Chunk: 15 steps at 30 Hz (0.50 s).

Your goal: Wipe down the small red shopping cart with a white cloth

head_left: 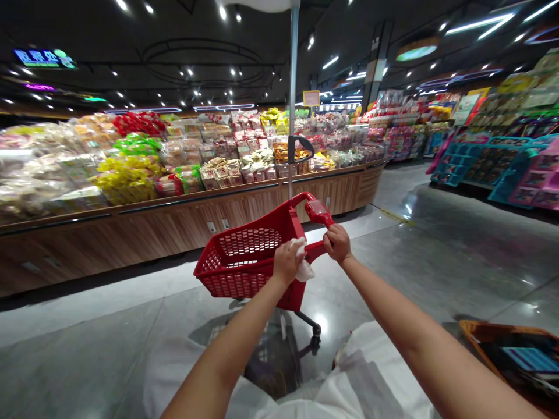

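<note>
A red plastic shopping cart (244, 265) with a perforated basket stands before me on dark wheeled legs. My right hand (337, 243) is wrapped round the near corner of its red handle (321, 214). My left hand (287, 261) is closed on a crumpled white cloth or tissue (304, 269), which lies against the cart's handle end. Whether it is paper or fabric I cannot tell. The part of the basket that shows has nothing in it.
Beyond the cart runs a wood-panelled display counter (244, 205) heaped with packaged snacks. A metal pole (293, 75) rises behind the cart. To the right are blue and pink display racks (471, 160). An orange-rimmed basket (469, 334) with dark items stands at lower right.
</note>
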Available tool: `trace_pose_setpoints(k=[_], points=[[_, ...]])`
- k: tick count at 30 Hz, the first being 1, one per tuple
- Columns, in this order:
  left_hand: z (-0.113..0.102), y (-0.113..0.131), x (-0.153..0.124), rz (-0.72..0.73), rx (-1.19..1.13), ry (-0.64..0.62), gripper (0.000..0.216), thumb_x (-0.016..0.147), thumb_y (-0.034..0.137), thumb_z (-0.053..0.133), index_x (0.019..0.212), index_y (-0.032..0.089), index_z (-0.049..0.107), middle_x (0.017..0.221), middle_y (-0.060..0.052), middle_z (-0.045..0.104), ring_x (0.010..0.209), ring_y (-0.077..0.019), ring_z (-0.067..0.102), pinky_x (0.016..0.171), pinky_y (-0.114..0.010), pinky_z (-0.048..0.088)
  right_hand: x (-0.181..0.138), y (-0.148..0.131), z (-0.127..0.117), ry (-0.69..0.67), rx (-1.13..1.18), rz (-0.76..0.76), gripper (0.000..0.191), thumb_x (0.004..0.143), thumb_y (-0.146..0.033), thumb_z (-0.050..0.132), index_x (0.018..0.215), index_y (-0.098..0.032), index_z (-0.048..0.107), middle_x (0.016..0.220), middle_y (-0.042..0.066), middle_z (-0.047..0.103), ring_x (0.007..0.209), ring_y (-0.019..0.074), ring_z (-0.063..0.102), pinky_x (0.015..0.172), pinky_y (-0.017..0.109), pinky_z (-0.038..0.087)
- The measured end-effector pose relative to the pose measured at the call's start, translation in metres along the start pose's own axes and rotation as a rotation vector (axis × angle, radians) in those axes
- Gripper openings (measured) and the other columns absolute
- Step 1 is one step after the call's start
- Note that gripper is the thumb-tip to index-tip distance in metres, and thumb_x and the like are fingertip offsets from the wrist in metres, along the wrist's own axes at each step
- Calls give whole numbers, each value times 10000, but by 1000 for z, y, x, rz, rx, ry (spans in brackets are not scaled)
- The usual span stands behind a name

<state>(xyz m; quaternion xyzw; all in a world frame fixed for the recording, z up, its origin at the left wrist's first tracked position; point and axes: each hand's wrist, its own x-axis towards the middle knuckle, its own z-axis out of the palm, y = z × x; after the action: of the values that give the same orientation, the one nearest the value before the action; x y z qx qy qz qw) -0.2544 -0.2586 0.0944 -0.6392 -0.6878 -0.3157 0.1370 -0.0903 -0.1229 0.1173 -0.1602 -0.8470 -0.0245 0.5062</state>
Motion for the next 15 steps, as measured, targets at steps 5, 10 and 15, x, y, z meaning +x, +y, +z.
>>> trace_pose_setpoints(k=[5,10,15], points=[[3,-7,-2,52,82,-55,400,893,449,490,1241,254,525,1124,-64,618,1001,-222,550,882,-348,413,3,7,-4,-44,25,-46,271,818,-209,394,565,-225,491,618,29,448,676,192,432,708,343,387],[-29,-99,-56,-102,236,-112,287,868,356,553,1138,262,577,1103,-74,622,1016,-249,546,871,-377,419,3,11,-4,-63,15,-55,264,805,-208,393,561,-227,494,614,31,440,672,196,423,714,349,382],[-52,-135,-75,-185,307,-190,272,857,315,573,1128,289,568,1114,-36,617,1022,-226,542,867,-353,420,1,6,4,6,24,-3,248,789,-208,403,557,-230,489,610,31,437,676,201,433,732,358,393]])
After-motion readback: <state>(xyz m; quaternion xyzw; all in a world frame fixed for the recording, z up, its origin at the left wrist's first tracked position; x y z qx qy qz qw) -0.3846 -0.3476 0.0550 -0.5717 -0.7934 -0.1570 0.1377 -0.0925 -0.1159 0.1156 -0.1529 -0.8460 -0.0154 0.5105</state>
